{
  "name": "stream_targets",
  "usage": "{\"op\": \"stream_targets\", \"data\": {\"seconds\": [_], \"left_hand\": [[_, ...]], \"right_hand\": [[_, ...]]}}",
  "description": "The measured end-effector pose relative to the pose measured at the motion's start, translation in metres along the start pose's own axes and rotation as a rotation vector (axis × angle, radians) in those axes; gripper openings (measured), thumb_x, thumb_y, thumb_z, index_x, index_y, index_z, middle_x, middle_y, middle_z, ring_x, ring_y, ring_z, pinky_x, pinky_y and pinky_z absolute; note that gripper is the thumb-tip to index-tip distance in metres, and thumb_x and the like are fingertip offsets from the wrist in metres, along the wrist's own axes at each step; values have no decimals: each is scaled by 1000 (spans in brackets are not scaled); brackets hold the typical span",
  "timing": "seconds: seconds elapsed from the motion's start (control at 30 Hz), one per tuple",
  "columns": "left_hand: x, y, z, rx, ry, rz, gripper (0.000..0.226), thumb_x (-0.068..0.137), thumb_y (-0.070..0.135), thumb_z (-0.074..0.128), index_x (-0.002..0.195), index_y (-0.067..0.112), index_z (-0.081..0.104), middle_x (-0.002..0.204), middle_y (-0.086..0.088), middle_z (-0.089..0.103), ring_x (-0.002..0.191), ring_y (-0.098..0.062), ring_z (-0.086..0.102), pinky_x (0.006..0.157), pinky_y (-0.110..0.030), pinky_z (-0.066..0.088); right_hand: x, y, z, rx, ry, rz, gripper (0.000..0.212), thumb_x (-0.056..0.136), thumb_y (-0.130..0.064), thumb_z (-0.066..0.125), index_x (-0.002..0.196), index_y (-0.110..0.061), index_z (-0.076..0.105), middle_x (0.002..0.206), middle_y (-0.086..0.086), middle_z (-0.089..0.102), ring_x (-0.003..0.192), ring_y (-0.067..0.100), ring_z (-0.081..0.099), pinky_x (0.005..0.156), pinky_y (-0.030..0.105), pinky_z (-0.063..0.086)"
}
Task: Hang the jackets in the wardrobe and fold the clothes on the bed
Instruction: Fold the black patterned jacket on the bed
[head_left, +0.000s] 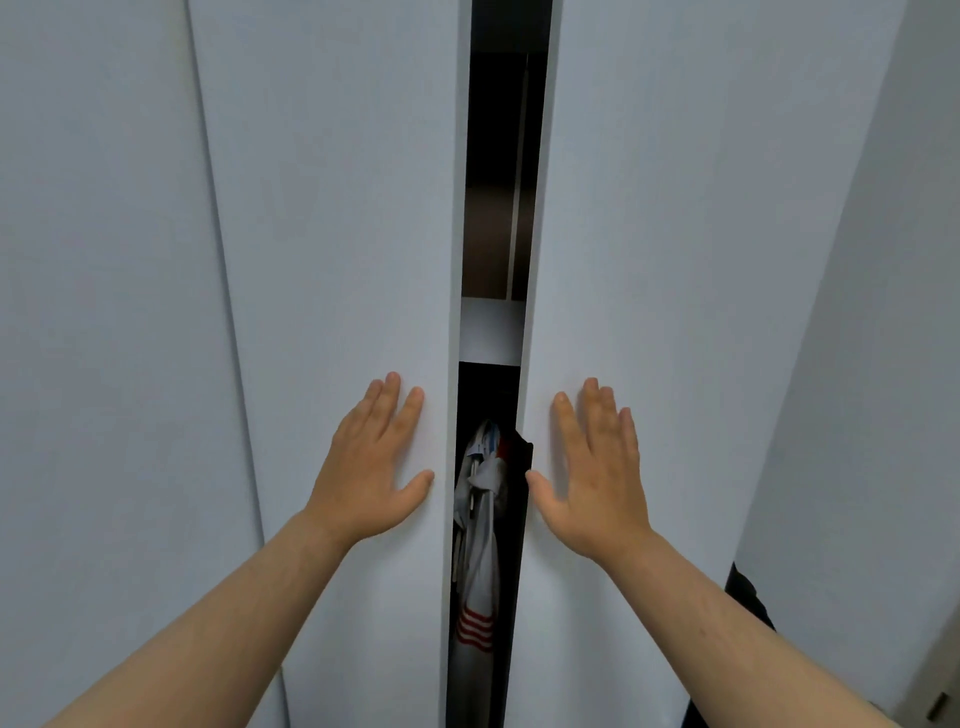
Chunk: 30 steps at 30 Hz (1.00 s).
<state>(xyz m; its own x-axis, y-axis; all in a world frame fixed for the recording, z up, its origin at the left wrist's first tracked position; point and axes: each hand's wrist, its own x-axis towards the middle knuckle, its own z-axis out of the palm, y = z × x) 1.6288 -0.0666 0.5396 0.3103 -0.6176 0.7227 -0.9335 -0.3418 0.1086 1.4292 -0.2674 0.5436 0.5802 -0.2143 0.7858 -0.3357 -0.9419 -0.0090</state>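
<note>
Two white wardrobe doors fill the view, with a narrow dark gap between them. My left hand (374, 462) lies flat, fingers straight, on the left door (332, 234) beside its edge. My right hand (597, 467) presses flat on the right door (675, 234) in the same way. Through the gap hangs a white jacket (480, 561) with red stripes low down, and a dark garment (519, 457) next to it touches the right door's edge. A white shelf (491, 330) crosses the gap above the clothes.
Another white door panel (93, 312) stands to the left. A white wall (872, 364) runs along the right. A dark object (748, 597) shows low at the right, behind my right forearm.
</note>
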Motion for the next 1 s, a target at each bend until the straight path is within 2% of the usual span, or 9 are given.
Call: {"op": "stream_targets", "data": {"seconds": [0.1,0.23,0.53,0.67,0.77,1.0], "left_hand": [[9,-13,0,105,-6,76,103,78,59,61,158,29,3,166,-7,-5,153,-22,-11,121,-50,14],[23,-22,8,174,11,129,118,69,59,79,157,25,10,164,-15,4,152,-29,-2,119,-56,17],[53,-38,36,204,66,209,122,62,60,84,156,22,17,162,-14,17,149,-33,14,119,-52,10],[62,-42,47,190,53,197,126,62,60,84,158,25,11,164,-9,12,150,-31,14,121,-49,5],[67,-44,53,196,33,191,126,63,60,83,159,27,9,165,-6,9,150,-29,13,121,-46,1],[77,-42,61,242,15,164,117,66,56,83,157,23,18,164,-8,11,150,-29,14,120,-50,8]], "right_hand": [[15,13,0,-101,19,-54,82,91,-47,42,159,-20,5,166,12,-3,153,31,-5,122,51,-2],[32,24,7,-200,8,-82,81,89,-44,49,157,-18,15,165,15,7,152,34,4,121,55,6],[49,33,28,-282,-26,-76,81,89,-51,44,158,-20,14,166,14,8,153,33,5,121,54,4],[55,34,34,-317,-53,-62,80,90,-52,44,158,-19,15,165,14,8,152,33,6,121,56,9],[59,35,39,-326,-69,-53,83,90,-50,52,158,-19,15,165,13,5,153,33,6,121,57,11],[67,35,44,-374,-95,-46,84,89,-44,60,157,-18,17,165,16,11,152,36,12,120,57,13]]}}
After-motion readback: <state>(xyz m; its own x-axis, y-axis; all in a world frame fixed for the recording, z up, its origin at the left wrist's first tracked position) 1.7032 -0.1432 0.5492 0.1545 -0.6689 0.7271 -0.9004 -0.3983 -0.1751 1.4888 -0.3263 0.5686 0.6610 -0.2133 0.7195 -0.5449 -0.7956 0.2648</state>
